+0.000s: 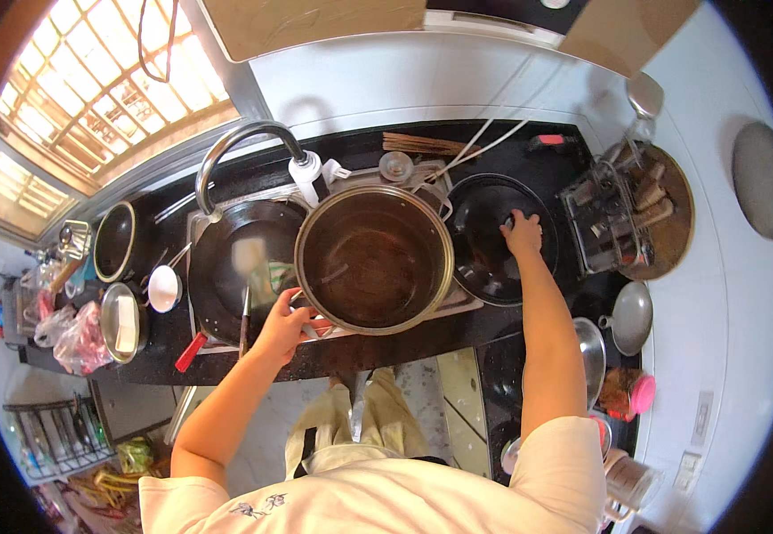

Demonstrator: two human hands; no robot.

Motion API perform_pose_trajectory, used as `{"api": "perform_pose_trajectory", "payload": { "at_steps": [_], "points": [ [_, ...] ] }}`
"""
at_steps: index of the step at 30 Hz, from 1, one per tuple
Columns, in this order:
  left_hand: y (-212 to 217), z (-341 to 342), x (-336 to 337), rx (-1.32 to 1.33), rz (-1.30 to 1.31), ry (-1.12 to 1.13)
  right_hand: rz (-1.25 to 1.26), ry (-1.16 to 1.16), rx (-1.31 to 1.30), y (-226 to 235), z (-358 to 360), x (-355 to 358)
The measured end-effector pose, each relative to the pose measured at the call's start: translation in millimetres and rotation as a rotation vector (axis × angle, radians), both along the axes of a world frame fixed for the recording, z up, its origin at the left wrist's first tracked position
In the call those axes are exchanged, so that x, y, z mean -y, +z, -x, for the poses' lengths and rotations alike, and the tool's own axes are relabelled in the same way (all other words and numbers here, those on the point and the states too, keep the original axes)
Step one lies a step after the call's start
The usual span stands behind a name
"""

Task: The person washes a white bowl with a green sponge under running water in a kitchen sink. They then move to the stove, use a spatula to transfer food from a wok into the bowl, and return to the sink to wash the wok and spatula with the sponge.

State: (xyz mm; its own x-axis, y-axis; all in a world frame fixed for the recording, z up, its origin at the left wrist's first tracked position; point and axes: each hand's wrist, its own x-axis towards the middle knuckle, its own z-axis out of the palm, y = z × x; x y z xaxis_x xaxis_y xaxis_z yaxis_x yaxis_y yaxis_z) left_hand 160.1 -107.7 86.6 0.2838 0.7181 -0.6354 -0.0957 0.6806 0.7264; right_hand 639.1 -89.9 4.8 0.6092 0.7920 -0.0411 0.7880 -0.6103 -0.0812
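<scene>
A large, deep metal pot [373,254] with a brown-stained inside stands over the sink's middle. My left hand [285,331] is closed at its near left side, with the fingers curled around what looks like its handle. To the right, my right hand [523,236] reaches onto a dark, shiny round lid [484,267] and pinches its knob. The lid lies on the counter beside the pot. Left of the pot, a black wok [217,285] with a red handle sits in the sink, holding a cloth and some water.
A curved faucet [249,133] arches over the wok. Bowls [164,289], a steel basin [124,322] and plastic bags [80,338] crowd the left counter. Chopsticks [426,142] lie behind the pot. A utensil rack [604,214] stands at right, near a pink-lidded jar [631,396].
</scene>
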Motion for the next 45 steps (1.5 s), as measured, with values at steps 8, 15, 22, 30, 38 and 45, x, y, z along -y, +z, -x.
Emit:
{"api": "perform_pose_trajectory", "payload": {
  "at_steps": [8, 15, 22, 30, 38, 45],
  "points": [
    [-33.0, -18.3, 1.6, -0.027, 0.005, -0.008, -0.143, 0.179, 0.052, 49.5, -43.8, 11.9],
    [-77.9, -33.2, -11.8, -0.152, -0.012, -0.063, -0.420, 0.396, -0.080, 170.7, -24.3, 64.7],
    [-102.8, -66.1, -29.1, -0.001, 0.096, -0.019, -0.651, 0.560, -0.126, 218.8, 52.0, 82.6],
    [-150.7, -85.6, -37.2, -0.023, 0.184, 0.014, -0.663, 0.646, -0.203, 227.2, 84.6, 82.9],
    [-183.7, -92.9, -38.5, -0.186, 0.285, -0.021, -0.672, 0.405, -0.775, 190.0, 59.4, 72.8],
    [-176.8, -87.6, -28.8, -0.147, 0.270, -0.301, -0.841, 0.131, -1.250, 202.1, 93.6, 98.2]
  ]
}}
